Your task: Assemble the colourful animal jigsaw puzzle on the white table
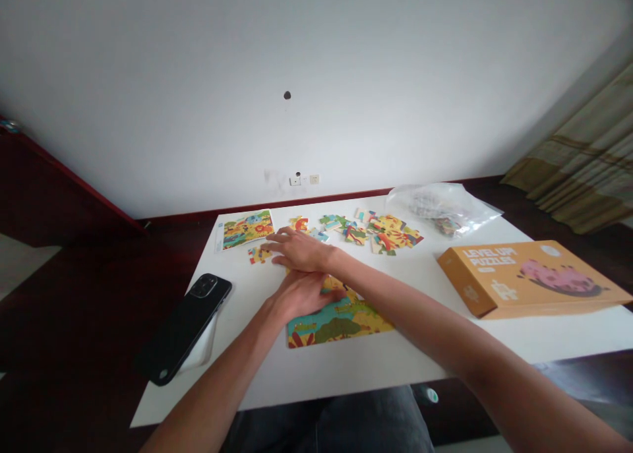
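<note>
My left hand [306, 293] lies on the partly joined jigsaw puzzle [341, 324], its thumb stretched out to the right over the picture. Its other fingers are largely hidden beneath my right hand. Crossing over from the right, my right hand [299, 250] reaches left with its fingers extended and apart. The fingertips are close to a small yellow puzzle piece [260, 254]; whether they touch it I cannot tell. Just behind that hand is an orange-and-yellow piece [299, 223].
A reference picture card [247, 230] lies at the back left. Several loose puzzle pieces [390, 232] are heaped behind my right forearm, near a clear plastic bag [445, 206]. An orange puzzle box [539, 278] sits at right. A black phone [190, 328] overlaps the left table edge.
</note>
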`<state>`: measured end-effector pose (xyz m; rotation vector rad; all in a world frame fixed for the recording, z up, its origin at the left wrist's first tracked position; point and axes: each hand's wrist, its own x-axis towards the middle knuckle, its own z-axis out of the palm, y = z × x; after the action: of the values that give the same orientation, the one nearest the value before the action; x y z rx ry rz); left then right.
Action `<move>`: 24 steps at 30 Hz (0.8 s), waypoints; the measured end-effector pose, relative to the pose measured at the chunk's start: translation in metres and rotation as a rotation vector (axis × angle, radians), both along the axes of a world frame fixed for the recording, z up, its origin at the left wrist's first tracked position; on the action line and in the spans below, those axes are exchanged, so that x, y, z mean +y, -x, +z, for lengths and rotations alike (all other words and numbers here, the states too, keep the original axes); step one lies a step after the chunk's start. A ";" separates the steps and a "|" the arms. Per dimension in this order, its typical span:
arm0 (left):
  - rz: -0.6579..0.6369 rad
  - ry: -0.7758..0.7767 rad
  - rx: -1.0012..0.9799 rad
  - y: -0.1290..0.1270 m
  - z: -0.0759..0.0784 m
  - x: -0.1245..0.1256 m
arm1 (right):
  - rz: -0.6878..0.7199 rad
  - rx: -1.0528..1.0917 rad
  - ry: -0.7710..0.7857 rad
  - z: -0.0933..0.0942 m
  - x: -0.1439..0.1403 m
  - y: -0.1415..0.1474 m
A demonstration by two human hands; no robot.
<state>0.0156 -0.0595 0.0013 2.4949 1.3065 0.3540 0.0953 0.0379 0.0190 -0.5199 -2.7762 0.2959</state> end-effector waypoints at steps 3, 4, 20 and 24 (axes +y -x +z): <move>0.016 -0.003 -0.009 -0.001 -0.005 -0.001 | -0.002 -0.023 0.017 -0.009 -0.005 0.005; 0.013 0.003 -0.008 -0.001 -0.005 -0.001 | -0.001 -0.017 0.033 -0.010 -0.005 0.005; 0.008 -0.083 -0.067 0.007 0.006 0.006 | -0.172 0.006 0.248 0.031 0.005 -0.012; 0.083 -0.248 -0.152 0.024 0.015 0.018 | -0.326 0.106 0.221 0.058 0.023 -0.039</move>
<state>-0.0085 -0.0416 0.0160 2.5541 1.3804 0.7511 0.1338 0.0612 0.0773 -0.9658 -2.5169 0.5392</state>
